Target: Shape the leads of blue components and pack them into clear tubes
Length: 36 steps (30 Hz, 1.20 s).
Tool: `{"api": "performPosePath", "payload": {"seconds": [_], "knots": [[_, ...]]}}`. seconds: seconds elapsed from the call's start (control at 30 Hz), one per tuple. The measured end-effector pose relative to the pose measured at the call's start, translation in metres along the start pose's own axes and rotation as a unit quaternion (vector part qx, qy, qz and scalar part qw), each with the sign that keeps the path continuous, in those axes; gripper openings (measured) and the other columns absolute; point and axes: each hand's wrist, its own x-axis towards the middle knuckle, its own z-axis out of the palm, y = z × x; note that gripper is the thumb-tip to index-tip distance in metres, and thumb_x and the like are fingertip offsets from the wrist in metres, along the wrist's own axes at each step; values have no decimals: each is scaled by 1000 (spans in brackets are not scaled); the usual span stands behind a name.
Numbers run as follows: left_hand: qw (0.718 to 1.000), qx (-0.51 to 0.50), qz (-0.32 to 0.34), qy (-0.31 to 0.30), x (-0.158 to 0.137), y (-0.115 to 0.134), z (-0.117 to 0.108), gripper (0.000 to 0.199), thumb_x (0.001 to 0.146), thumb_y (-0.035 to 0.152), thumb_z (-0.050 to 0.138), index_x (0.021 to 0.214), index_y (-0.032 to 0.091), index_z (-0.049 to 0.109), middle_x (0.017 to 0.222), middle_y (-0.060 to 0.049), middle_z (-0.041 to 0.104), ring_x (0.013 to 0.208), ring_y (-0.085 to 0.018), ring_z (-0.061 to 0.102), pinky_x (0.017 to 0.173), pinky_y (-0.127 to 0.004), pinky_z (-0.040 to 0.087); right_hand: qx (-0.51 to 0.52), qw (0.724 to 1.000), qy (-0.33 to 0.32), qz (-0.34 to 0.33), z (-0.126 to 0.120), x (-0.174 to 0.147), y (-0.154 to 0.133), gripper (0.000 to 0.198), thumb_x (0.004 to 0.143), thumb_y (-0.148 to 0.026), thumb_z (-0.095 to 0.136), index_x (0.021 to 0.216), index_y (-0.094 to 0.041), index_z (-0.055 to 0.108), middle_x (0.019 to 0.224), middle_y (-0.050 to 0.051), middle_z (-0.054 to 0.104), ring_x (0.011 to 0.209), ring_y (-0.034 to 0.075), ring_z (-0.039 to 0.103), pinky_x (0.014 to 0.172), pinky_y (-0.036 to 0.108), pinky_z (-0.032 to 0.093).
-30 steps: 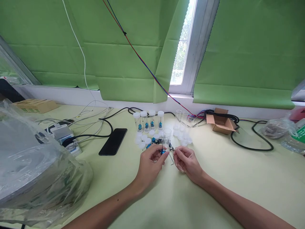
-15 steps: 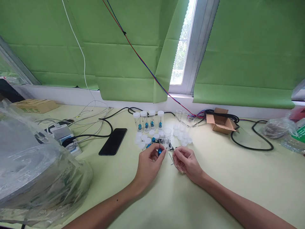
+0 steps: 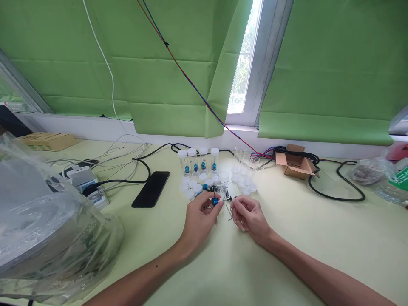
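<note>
The left hand (image 3: 200,216) pinches a small blue part (image 3: 215,200) between thumb and fingertips, holding it just above the table (image 3: 287,238). The right hand (image 3: 247,214) is closed in a fine pinch on something thin, perhaps a metal pin, but it is too small to tell surely. Both hands meet just in front of an open clear tube (image 3: 223,183).

I judge the step in hand is to prepare the blue part for that tube. The next move needs a steady, upright lowering through the narrow mouth.

Beside the tube lie loose white caps (image 3: 191,187) and some more blue parts. Farther back, four capped tubes (image 3: 199,161) stand in a row, each with one blue part inside. To their right stand empty clear tubes (image 3: 245,163) without caps. A cardboard box (image 3: 295,166) stands open near the wall.
</note>
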Motion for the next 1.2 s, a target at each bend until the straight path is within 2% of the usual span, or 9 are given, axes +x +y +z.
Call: {"api": "performPosePath", "payload": {"seconds": [0.13, 0.23, 0.57, 0.7, 0.93, 1.2], "knots": [[999, -25, 14, -19, -2, 2, 2, 21, 83, 30, 63, 100, 18, 66, 78, -1, 61, 52, -11, 59, 53, -26, 54, -14, 1000, 8, 0, 0, -1, -1, 30, 88, -42, 63, 75, -15, 62, 51, -3, 56, 31, 4, 41, 30, 15, 21], [999, -35, 18, -33, -3, 2, 3, 22, 85, 28, 61, 104, 18, 66, 84, -3, 64, 54, -12, 63, 57, -27, 57, -22, 1000, 11, -2, 1, -2, -2, 30, 89, -42, 62, 75, -15, 62, 51, -3, 56, 31, 4, 40, 30, 15, 20], [998, -34, 35, -37, -3, -4, 2, 19, 85, 30, 63, 99, 18, 67, 92, -4, 62, 54, -11, 64, 53, -27, 57, -42, 999, 17, -5, 1, -1, -2, 32, 89, -42, 62, 73, -14, 60, 50, -3, 56, 30, 4, 40, 30, 16, 20], [998, -24, 38, -34, -3, -4, 2, 17, 85, 29, 63, 98, 18, 67, 89, -3, 60, 54, -10, 61, 52, -25, 56, -48, 999, 19, -4, 2, -2, -3, 33, 88, -44, 62, 73, -14, 60, 50, -3, 56, 30, 4, 39, 30, 17, 20], [999, 16, 46, -24, -2, -5, 1, 20, 85, 31, 63, 100, 20, 70, 90, -4, 59, 61, -11, 59, 48, -23, 55, -61, 998, 23, -5, 3, -2, -5, 33, 87, -44, 62, 72, -15, 60, 49, -3, 55, 30, 4, 39, 30, 17, 21], [998, 23, 58, -27, -2, -4, 1, 18, 85, 31, 62, 98, 21, 72, 92, -4, 58, 72, -14, 60, 54, -25, 60, -74, 997, 34, -5, 4, -3, -7, 34, 87, -44, 62, 69, -15, 58, 46, -4, 53, 29, 4, 36, 31, 17, 21]]}}
